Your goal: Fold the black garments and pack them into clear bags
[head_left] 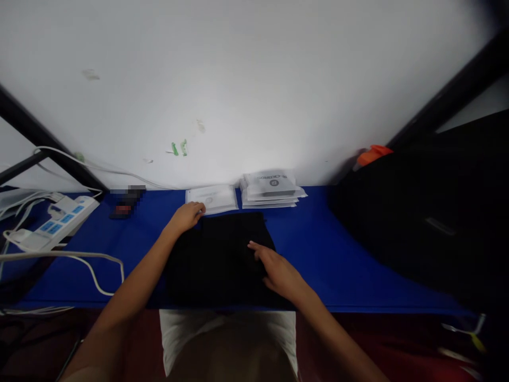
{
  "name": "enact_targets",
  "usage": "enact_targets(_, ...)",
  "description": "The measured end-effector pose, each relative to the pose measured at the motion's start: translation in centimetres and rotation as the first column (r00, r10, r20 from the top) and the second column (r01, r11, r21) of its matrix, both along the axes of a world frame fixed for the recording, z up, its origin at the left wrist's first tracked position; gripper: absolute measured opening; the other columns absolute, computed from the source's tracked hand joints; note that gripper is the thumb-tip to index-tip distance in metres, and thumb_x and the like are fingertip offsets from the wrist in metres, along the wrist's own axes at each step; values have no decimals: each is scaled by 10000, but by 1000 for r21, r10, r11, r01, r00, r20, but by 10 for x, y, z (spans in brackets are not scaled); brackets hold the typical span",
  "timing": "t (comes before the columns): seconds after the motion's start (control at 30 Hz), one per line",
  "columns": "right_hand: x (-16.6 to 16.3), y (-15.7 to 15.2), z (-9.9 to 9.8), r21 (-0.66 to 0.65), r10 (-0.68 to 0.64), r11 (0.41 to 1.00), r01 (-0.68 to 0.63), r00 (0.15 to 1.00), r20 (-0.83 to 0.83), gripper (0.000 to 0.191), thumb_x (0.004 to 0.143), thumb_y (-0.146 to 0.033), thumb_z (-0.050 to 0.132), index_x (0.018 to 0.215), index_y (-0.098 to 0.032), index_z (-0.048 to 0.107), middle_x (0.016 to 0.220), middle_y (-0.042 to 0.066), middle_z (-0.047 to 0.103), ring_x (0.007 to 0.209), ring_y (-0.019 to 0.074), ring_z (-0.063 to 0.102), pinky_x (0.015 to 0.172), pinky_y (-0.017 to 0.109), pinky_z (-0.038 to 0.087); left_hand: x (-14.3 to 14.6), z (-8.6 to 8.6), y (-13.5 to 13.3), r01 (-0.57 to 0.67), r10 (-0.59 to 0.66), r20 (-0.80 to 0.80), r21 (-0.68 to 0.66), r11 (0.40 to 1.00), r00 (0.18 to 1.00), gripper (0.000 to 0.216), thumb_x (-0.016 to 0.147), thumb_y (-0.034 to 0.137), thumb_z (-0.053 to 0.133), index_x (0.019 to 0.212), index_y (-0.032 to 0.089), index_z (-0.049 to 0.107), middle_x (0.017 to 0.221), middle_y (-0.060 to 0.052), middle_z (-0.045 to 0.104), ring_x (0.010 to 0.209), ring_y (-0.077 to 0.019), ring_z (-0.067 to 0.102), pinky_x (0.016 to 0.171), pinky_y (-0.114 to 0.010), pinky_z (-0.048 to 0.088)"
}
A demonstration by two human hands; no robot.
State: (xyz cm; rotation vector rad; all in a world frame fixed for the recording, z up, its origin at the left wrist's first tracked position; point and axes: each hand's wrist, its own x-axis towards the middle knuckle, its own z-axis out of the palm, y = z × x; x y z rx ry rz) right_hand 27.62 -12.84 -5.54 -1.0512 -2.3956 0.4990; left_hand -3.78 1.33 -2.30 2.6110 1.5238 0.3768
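Black cloth [222, 257] lies flat at the near edge of the blue worktop [314, 249]. Taking the cloth's middle as the clock's centre, the left hand [190, 215] is at 11 o'clock, its fingers at the near corner of a white packet [218, 199]; whether its grip is closed on anything, I cannot tell. The right hand [280, 270] rests on the cloth at 3 o'clock, grip loose and fingers extended. The packet sits at 12, a stack of similar packets [270, 192] at 1, and a power strip [66, 220] at 10.
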Motion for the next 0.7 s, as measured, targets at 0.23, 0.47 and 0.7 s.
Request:
enact_targets(0.23,-1,-4,-1,-16,6,1000,-5,996,86,985,514,93,378,1464,-159,326,1495,157,429,1420,235,344,1120,463,408,-5,9,-10,27,-25,-16,123,992,1000,308,868,58,420,999,173,673,1031,-107,635,940,-237,583,813,-356,466)
enact_targets(0.47,-11,-5,35,364,249,910,-198,963,-99,721,802,-31,359,1508,-133,256,1473,178,444,1439,274,295,1098,532,401,28,27,-85,298,-311,-28,382,875,950,436,842,25,458,1237,161,584,1124,-116,589,1047,-264,498,905,-424,470)
enact_targets(0.7,-32,-4,31,408,136,902,-139,990,37,566,857,-47,363,1422,-81,386,1363,195,546,1383,296,389,1097,535,406,47,10,-125,314,-350,101,261,913,932,573,804,24,455,1368,126,453,1197,-151,529,1100,-275,478,958,-456,486)
